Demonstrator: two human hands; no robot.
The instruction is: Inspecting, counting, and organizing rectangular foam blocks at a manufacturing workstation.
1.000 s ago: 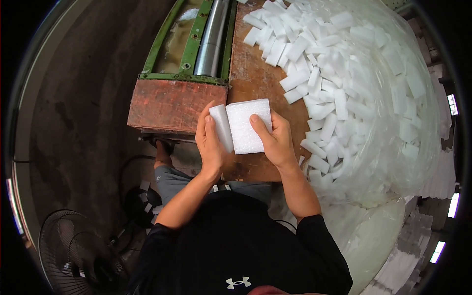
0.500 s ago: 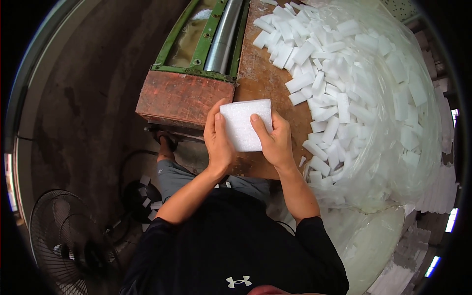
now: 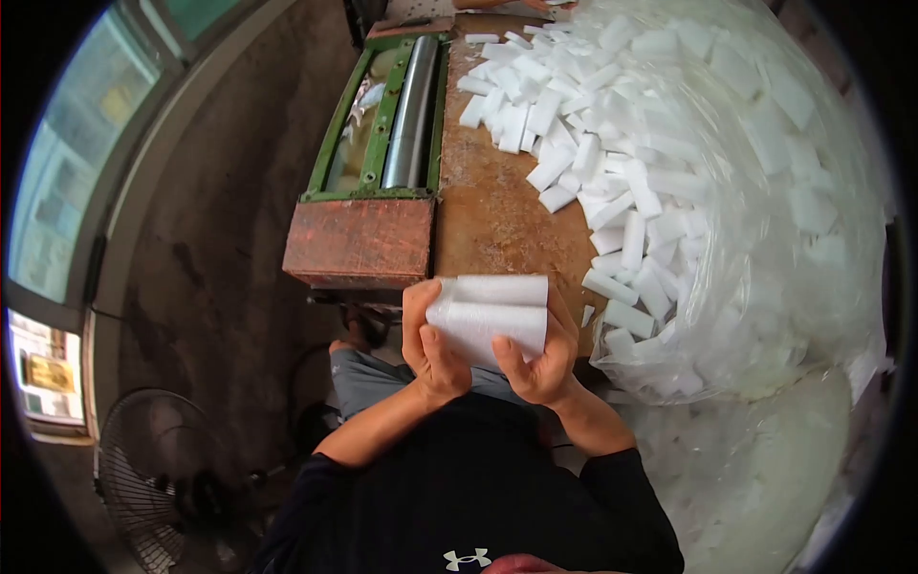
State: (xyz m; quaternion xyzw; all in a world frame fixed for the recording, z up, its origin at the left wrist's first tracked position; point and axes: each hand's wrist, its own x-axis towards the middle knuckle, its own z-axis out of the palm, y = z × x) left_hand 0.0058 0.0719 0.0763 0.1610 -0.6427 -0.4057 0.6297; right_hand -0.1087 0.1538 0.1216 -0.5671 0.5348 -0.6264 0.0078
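In front of my body I hold a white foam piece (image 3: 490, 327) between both hands. A lengthwise groove splits its upper side into two rounded ridges, so it looks bent or made of two layers; I cannot tell which. My left hand (image 3: 432, 352) wraps its left end, thumb on the near face. On the right end, my right hand (image 3: 549, 360) grips the same way, thumb in front and fingers behind. A large heap of small white foam blocks (image 3: 588, 158) lies on the wooden table (image 3: 497, 220) beyond my right hand.
A green-framed machine with a metal roller (image 3: 409, 115) and a reddish wooden end block (image 3: 359, 237) stands ahead, left of the table. Clear plastic sheeting (image 3: 755, 249) borders the heap. A fan (image 3: 143, 478) stands lower left. Another person's hand (image 3: 507, 5) shows at the far edge.
Both hands and the foam sit lower in view, and the view itself has shifted. The foam's flat face now shows a groove and two ridges. My left thumb has come onto the near face.
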